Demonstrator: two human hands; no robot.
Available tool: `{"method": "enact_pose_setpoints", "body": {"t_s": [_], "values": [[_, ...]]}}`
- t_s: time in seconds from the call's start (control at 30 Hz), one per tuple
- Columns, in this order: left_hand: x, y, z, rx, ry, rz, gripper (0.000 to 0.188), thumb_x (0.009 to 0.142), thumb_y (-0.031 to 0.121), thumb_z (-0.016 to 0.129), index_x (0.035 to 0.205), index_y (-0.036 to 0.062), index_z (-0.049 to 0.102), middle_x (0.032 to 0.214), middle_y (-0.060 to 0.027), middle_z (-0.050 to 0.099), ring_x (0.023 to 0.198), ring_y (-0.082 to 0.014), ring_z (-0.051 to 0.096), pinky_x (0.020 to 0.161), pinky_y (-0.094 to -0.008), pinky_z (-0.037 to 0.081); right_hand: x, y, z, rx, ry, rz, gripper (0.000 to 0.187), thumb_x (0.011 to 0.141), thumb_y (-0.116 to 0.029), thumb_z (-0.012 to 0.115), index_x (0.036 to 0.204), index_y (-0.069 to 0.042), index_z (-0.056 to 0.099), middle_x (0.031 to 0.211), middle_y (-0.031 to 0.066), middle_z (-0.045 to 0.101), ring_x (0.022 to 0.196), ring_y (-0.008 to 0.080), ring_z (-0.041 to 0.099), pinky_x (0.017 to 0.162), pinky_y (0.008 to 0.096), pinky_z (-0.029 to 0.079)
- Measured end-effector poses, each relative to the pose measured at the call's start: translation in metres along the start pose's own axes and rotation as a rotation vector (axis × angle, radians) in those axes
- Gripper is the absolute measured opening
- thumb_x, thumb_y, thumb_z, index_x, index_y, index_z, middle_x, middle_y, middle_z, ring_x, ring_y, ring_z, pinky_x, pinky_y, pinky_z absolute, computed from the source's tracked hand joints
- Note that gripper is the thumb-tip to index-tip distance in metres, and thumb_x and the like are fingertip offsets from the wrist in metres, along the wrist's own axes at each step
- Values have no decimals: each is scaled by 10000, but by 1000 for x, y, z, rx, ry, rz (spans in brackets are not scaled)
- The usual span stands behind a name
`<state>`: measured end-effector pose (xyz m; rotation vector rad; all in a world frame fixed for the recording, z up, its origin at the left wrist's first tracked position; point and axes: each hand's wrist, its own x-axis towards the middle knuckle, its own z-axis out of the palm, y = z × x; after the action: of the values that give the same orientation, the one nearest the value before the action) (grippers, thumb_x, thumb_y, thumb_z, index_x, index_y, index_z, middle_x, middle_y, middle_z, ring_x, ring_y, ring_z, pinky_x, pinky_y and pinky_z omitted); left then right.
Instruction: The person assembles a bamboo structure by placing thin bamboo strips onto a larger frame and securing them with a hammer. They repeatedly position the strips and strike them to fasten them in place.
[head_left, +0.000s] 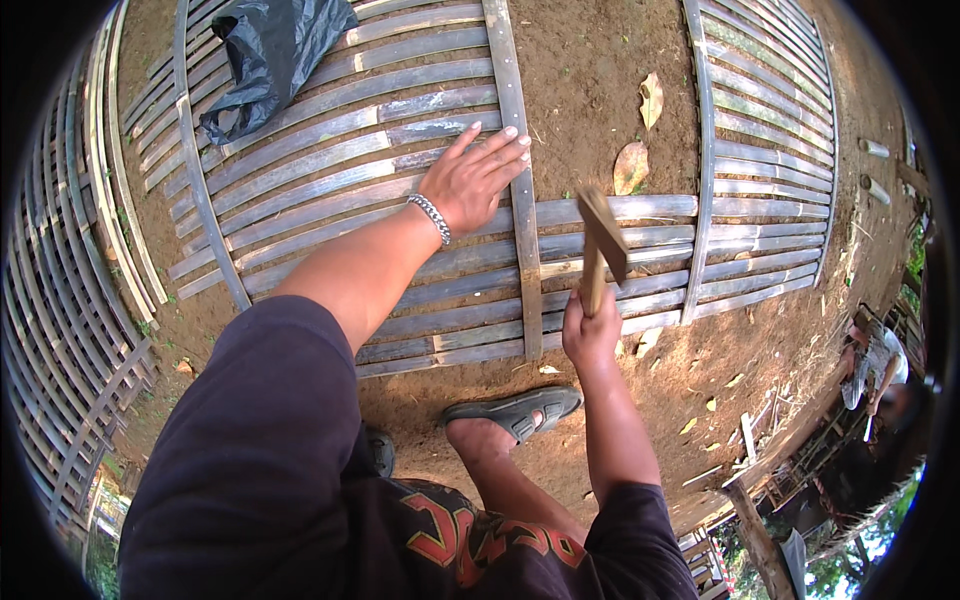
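My left hand (478, 178), with a chain bracelet on its wrist, lies with its fingers stretched out over a long grey crosspiece (508, 70) and the slats beside it. Under it is a lattice panel of split bamboo slats (320, 165) lying on the soil. My right hand (592, 330) is closed round the wooden handle of a hammer (605, 235). Its brown head is raised above the lower slats, right of the crosspiece. Whether a nail is under my left hand cannot be seen.
A black plastic bag (275, 60) lies on the panel at the upper left. Another slatted panel (60, 300) stands at the far left. Dry leaves (631, 168) lie in the gap between slats. A person (880, 365) is at the right edge. My sandalled foot (515, 412) is near the panel's edge.
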<state>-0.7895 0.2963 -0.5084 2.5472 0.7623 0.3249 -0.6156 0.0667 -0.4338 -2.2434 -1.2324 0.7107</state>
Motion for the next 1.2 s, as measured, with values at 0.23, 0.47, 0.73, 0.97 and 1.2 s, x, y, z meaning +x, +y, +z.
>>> {"method": "enact_pose_setpoints", "body": {"t_s": [0.23, 0.47, 0.73, 0.97, 1.2], "values": [[4, 1, 3, -21, 3, -6, 559, 826, 7, 606, 1375, 107, 639, 1567, -31, 516, 1492, -193, 417, 1272, -493, 263, -1, 12, 2, -261, -260, 35, 230, 902, -76, 642, 1121, -19, 599, 880, 270, 690, 792, 477, 683, 696, 539, 559], [6, 3, -1, -18, -5, -6, 564, 828, 12, 595, 1381, 113, 638, 1573, -24, 511, 1503, -185, 399, 1278, -487, 252, -4, 11, -1, -114, -55, -22, 136, 908, -60, 630, 1040, -31, 611, 823, 239, 680, 741, 463, 682, 674, 531, 545], [3, 2, 1, -47, -4, -14, 572, 827, -4, 568, 1384, 107, 635, 1562, -22, 525, 1501, -184, 403, 1280, -489, 249, -3, 17, 0, -69, 41, -292, 178, 904, 28, 629, 1080, 1, 614, 868, 179, 721, 756, 331, 717, 691, 393, 572], [1, 2, 3, -50, 14, -14, 522, 846, 1, 560, 1347, 104, 662, 1528, -26, 562, 1480, -189, 436, 1273, -480, 266, -5, 2, -1, 71, 46, -123, 148, 885, -74, 624, 1022, -20, 616, 838, 289, 681, 792, 509, 662, 732, 577, 544], [1, -1, 6, -32, 34, -15, 494, 865, -14, 537, 1324, 106, 673, 1519, -24, 570, 1473, -192, 445, 1275, -477, 270, 10, 8, -21, -87, -233, 153, 156, 905, -101, 627, 1027, -7, 606, 815, 290, 675, 814, 517, 661, 733, 559, 547]]}}
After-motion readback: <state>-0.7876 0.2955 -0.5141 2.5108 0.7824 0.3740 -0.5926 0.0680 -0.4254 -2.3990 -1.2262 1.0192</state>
